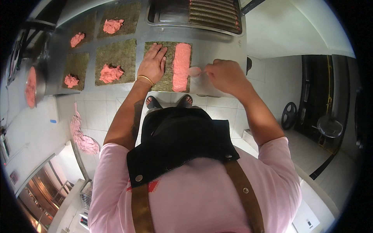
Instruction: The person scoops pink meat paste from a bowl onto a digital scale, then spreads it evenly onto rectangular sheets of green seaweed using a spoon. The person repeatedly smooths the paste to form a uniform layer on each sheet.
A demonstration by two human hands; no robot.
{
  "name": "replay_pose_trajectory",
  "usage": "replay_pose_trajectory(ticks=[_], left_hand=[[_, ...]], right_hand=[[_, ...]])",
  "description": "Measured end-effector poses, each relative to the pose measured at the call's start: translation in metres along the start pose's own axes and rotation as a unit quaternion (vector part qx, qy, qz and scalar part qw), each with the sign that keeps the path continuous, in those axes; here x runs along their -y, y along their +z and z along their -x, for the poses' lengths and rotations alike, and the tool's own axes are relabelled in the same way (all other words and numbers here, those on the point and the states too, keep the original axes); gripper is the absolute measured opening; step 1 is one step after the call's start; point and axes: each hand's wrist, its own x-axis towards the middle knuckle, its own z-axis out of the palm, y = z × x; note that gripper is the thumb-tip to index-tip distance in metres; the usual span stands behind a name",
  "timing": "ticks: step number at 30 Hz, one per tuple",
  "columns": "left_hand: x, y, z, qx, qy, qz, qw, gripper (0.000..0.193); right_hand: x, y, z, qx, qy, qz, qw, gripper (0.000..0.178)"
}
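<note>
A sheet of dark green seaweed [168,73] lies on the metal table in front of me. Along its right side runs a long, flattened strip of pink paste [181,66]. My left hand [152,64] rests flat on the sheet's left part, fingers stretched out and holding nothing. My right hand [227,76], just right of the sheet, is closed round the handle of a spoon [194,71]. The spoon's bowl, smeared with pink, is at the strip's right edge; whether it touches the paste I cannot tell. My fingers cover most of the handle.
Several other seaweed sheets [128,48] lie to the left, each with a lump of pink paste [111,73]. At the back right, a metal tray [168,15] holds a row of seaweed rolls [215,14]. A bowl of pink paste [40,87] stands at far left.
</note>
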Motion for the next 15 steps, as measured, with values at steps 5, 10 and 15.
replay_pose_trajectory(ticks=[5,10,15], left_hand=[[0.0,-0.001,-0.001,0.008,-0.004,0.005,1.0,0.038],[0.0,-0.001,0.0,0.003,-0.007,0.009,1.0,0.039],[0.0,-0.003,0.002,0.007,-0.016,0.006,1.0,0.04]], right_hand=[[-0.01,0.002,-0.045,-0.052,-0.044,-0.002,0.998,0.014],[-0.024,0.009,-0.079,0.028,-0.05,0.068,0.996,0.015],[-0.032,-0.015,-0.064,0.018,-0.062,0.034,0.997,0.015]])
